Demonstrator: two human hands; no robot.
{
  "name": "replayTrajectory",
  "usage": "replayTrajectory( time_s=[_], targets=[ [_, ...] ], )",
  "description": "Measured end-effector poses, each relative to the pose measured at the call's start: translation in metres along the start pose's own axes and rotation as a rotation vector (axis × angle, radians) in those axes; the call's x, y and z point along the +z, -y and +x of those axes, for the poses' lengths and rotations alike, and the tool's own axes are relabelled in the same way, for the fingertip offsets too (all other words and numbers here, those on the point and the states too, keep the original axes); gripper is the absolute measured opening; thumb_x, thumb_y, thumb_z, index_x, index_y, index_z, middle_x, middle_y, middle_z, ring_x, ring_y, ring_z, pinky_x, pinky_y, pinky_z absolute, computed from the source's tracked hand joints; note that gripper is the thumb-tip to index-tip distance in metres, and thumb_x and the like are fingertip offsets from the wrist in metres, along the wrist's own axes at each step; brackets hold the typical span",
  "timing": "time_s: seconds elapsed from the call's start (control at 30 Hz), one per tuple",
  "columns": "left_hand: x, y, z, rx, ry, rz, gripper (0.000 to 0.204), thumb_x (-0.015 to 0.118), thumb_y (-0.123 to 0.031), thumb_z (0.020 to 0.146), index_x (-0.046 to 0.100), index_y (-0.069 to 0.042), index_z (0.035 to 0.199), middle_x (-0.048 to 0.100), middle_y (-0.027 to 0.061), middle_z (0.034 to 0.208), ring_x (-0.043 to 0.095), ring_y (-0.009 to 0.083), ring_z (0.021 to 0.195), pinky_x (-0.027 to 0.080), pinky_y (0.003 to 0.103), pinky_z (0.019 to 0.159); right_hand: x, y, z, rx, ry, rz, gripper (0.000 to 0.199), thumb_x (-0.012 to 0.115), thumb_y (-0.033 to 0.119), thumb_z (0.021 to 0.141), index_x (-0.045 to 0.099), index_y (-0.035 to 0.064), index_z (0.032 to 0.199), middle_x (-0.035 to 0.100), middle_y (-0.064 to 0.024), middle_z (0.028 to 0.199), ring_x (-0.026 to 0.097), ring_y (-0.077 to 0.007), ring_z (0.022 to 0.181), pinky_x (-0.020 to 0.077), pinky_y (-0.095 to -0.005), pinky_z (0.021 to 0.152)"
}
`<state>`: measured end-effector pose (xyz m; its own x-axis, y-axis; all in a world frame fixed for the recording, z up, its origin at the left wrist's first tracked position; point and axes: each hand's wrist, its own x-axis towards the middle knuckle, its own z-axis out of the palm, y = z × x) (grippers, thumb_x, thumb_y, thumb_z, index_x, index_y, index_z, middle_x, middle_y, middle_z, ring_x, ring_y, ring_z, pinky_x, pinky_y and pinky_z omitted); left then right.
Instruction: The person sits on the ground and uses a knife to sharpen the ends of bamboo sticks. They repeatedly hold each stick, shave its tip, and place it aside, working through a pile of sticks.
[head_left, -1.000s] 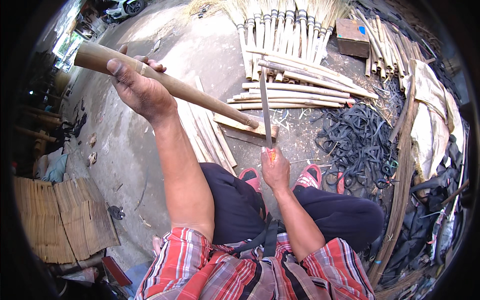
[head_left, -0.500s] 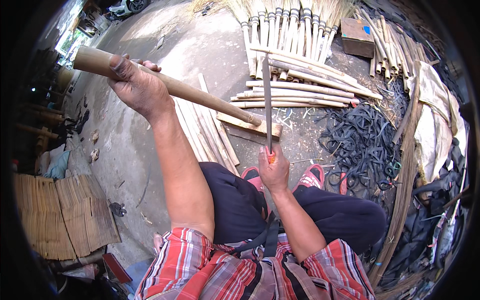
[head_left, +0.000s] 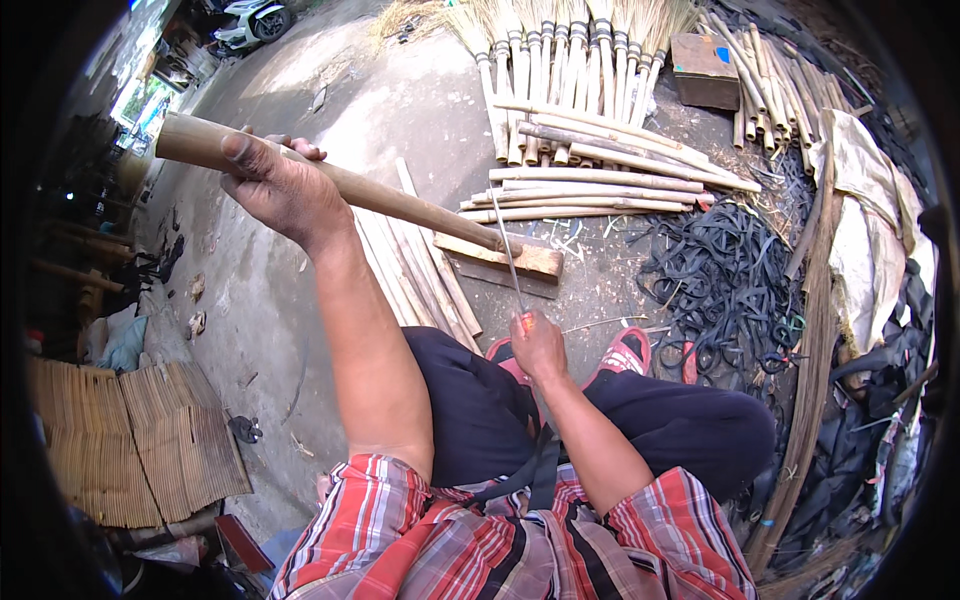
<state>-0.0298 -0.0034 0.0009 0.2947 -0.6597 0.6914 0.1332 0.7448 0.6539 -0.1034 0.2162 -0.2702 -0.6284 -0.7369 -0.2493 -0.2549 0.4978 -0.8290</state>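
Two hands are busy: my left hand (head_left: 275, 185) has its grip clamped around a bamboo pole (head_left: 400, 205) whose far end rests on a wooden block (head_left: 510, 258) on the floor, while my right hand (head_left: 538, 345) is closed on a knife (head_left: 512, 268) beside that end.
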Motion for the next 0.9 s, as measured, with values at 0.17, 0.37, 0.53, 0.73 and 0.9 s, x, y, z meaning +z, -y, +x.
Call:
replayTrajectory(
  time_s=[0.17,0.37,0.53,0.73,0.9],
  targets=[
    [-0.001,0.0,0.001,-0.013,0.029,0.007,0.07,0.047,-0.074,0.094,0.037,-0.007,0.111,0.048,0.0058,0.084,0.06,0.0122,0.069,0.056,0.024,0.059,-0.002,-0.004,0.001,0.186,0.0,-0.064,0.035,0.06,0.031,0.095,0.067,-0.0016,0.104,0.071,-0.0299,0.096,0.068,-0.0496,0.094,0.0535,-0.0544,0.084],
    [-0.009,0.008,0.004,0.028,-0.048,0.11,0.074,0.035,-0.077,0.096,0.045,-0.005,0.11,0.052,0.0069,0.082,0.06,0.0158,0.074,0.053,0.028,0.066,0.003,-0.004,-0.002,0.007,0.059,0.054,0.036,0.06,0.034,0.097,0.063,-0.0019,0.101,0.071,-0.028,0.086,0.07,-0.0479,0.085,0.0545,-0.0547,0.078],
    [-0.014,0.01,0.008,-0.012,-0.164,0.17,0.075,0.044,-0.077,0.094,0.042,-0.004,0.109,0.053,0.007,0.08,0.058,0.0153,0.068,0.052,0.027,0.061,0.006,-0.01,-0.001,0.079,0.013,-0.062,0.037,0.058,0.035,0.097,0.064,-0.0012,0.1,0.071,-0.0242,0.077,0.071,-0.0442,0.083,0.0548,-0.0535,0.079],
    [-0.015,0.007,0.011,-0.057,-0.152,0.032,0.077,0.04,-0.074,0.098,0.054,0.0,0.112,0.053,0.0075,0.081,0.057,0.0162,0.069,0.05,0.026,0.065,0.003,-0.018,0.0,0.049,0.089,0.012,0.039,0.057,0.035,0.097,0.065,-0.0021,0.106,0.072,-0.0266,0.086,0.071,-0.0449,0.088,0.0548,-0.0532,0.082],
    [-0.02,0.004,0.011,-0.117,-0.161,-0.011,0.079,0.061,-0.076,0.086,0.049,-0.003,0.114,0.052,0.0046,0.078,0.057,0.0124,0.064,0.051,0.024,0.053,0.004,-0.018,0.001,0.049,0.0,0.013,0.036,0.059,0.036,0.097,0.066,0.0016,0.104,0.071,-0.027,0.083,0.07,-0.0476,0.082,0.0554,-0.0534,0.077]
  ],
)
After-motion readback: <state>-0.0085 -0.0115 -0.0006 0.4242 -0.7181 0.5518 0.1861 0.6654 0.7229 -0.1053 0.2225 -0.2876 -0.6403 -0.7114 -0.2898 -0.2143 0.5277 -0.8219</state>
